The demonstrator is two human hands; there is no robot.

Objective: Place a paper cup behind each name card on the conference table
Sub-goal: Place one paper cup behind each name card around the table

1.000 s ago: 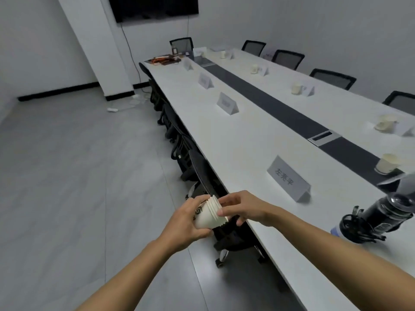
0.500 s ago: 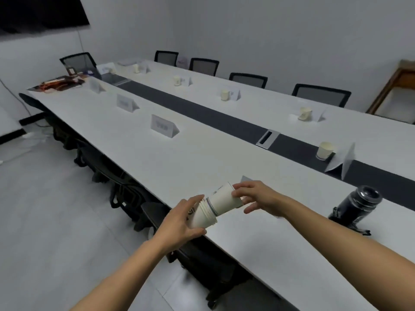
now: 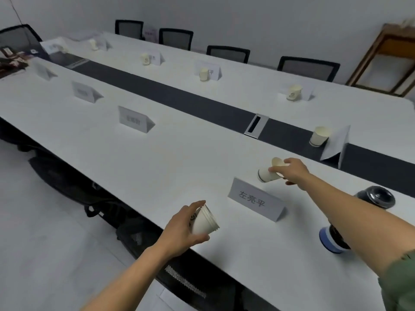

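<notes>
right hand (image 3: 290, 170) gripping tilted paper cup (image 3: 268, 172) behind name card (image 3: 254, 199) | left hand (image 3: 182, 230) clutching cup stack (image 3: 205, 221) | risk: tilted release tipping cup on counter (image 3: 157, 158)

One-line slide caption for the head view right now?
Right hand tilts a single paper cup down behind the nearest name card while left hand holds the cup stack.

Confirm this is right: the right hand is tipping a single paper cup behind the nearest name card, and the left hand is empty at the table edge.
Not quite. In the head view the left hand is not empty: its grip holds a stack of paper cups. The rest stands: the right hand tips a single paper cup behind the nearest name card.
</notes>
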